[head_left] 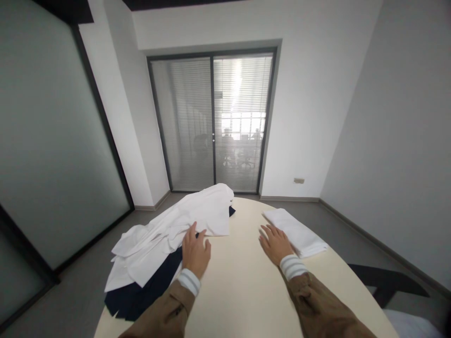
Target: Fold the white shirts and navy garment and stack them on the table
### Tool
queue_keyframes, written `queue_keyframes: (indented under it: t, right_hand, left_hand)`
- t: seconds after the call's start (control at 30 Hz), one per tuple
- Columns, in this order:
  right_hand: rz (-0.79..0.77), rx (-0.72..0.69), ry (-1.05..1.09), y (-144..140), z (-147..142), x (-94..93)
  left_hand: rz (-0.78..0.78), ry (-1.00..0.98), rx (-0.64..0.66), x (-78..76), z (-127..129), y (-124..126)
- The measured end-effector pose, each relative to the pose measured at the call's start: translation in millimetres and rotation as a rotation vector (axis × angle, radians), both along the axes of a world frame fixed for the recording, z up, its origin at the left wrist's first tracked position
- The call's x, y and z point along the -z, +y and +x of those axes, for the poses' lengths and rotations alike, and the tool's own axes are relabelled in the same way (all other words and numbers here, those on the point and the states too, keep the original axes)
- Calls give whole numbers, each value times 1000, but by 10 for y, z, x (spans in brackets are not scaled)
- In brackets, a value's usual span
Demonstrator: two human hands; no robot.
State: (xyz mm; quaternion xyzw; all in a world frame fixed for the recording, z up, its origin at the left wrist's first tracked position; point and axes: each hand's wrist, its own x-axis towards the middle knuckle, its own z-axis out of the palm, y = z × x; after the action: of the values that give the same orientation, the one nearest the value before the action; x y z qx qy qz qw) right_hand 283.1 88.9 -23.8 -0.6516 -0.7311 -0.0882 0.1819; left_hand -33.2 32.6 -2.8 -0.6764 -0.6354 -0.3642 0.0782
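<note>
Two hands lie flat on the cream table [239, 281], fingers spread and gripping nothing. The left hand [195, 251] presses on the edge of the loose white garments [176, 230], which are heaped over dark cloth [148, 291], likely to steady the pile. The right hand [276, 244] rests just beside the folded white cloth [298, 231], set well apart as finished work

An office meeting room: beyond the hands, a glass sliding door [212, 124] with blinds shows desks behind; a frosted glass partition [45, 141] stands left, a rounded table [243, 286] beneath them.
</note>
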Motion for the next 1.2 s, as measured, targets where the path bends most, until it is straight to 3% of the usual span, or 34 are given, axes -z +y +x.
queue_keyframes:
  t: [0.1,0.3,0.43,0.53,0.73,0.83,0.93,1.03,1.2]
  right_hand:
    - [-16,17,33,-90,-34,71]
    - [-64,-38,88,-194,-86,107]
    - [-63,-74,115,-196,-104,95]
    - [-51,-84,125,-185,-106,86]
    - [28,-283,264,-259,-243,-21]
    - [44,-448,359,-322,-372,-96]
    - [-56,-470,446,-337,-444,-141]
    - [-107,-426,527,-315,-437,-155]
    - [139,-397,686,-329,-405,-179]
  left_hand:
    - [-24,-129,-81,9,-168,89]
    - [-3,-371,-11,123,-201,273]
    - [-43,-606,78,39,-181,364]
    - [-80,-660,188,-88,-98,318]
    - [54,-249,499,-270,308,-73]
    - [-57,-14,727,-302,553,-360]
    - [-188,126,961,-324,767,-650]
    - [-136,210,927,-328,879,-853]
    - [168,211,603,-305,790,-822]
